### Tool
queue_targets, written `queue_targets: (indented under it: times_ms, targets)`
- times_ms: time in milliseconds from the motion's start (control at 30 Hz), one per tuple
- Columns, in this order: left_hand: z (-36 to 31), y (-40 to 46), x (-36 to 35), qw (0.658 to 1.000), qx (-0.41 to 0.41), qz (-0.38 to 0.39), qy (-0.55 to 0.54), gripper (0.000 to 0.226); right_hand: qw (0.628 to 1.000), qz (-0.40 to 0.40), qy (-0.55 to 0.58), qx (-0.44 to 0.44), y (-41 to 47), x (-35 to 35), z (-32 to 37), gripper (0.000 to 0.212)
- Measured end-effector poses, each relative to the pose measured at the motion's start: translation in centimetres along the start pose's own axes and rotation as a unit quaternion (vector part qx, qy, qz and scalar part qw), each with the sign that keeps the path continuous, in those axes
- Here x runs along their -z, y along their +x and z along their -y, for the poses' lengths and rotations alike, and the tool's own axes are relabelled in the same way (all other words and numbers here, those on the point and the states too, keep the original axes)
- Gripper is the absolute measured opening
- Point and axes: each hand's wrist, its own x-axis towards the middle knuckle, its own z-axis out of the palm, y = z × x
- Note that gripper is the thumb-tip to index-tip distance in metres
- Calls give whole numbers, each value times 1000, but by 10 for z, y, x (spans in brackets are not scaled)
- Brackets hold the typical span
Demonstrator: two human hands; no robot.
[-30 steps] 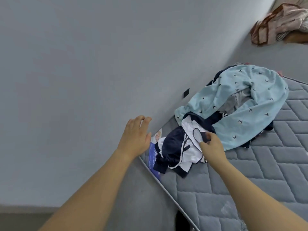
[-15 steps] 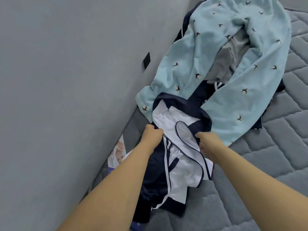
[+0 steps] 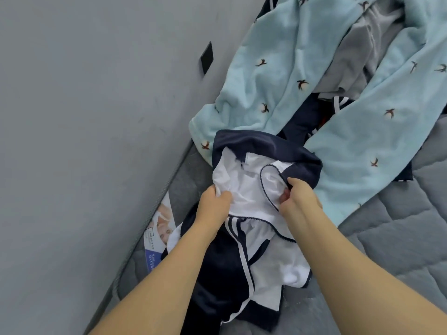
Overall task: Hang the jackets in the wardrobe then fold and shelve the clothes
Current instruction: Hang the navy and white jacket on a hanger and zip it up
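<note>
Left hand (image 3: 214, 205) bunches white lining of the navy-and-white jacket (image 3: 244, 238); right hand (image 3: 298, 200) pinches its zip-edged front. Both grips tight, hands close together. Jacket crumpled on the mattress (image 3: 396, 240) at its left edge, hard against the grey wall (image 3: 96, 117). Pale blue bird-print garment (image 3: 302, 68) overlaps the jacket's far end. Open quilted mattress to the right. Printed label (image 3: 157, 238) pokes out beside the left wrist.

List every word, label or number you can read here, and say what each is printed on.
Mattress label, at the edge by the wall: a line of small print on its white part and white lettering on its blue part, both too blurred to read.
Clothes, wall: no text visible.
</note>
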Motion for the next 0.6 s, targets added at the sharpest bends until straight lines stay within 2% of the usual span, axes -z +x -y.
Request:
queue_targets:
  times_ms: [67, 133, 233, 367, 467, 600]
  targets:
    - [-2, -9, 9, 1000, 11, -19, -16, 14, 998, -44, 40, 9, -12, 1, -4, 11]
    - [-7, -20, 15, 999, 15, -32, -36, 20, 998, -33, 41, 30, -28, 2, -9, 15]
    - [-18, -39, 22, 993, 15, -50, -110, 31, 994, -11, -14, 110, -47, 8, -16, 18]
    - [-37, -73, 36, 967, 30, -84, -240, 48, 980, 69, -56, 180, -87, 15, -16, 13]
    - [-61, -125, 60, 945, 41, -108, -307, 36, 966, 147, -94, 191, -135, 21, -14, 13]
    - [-89, -228, 101, 925, -6, -149, -349, 35, 927, 234, -175, 235, -230, 37, -10, 19]
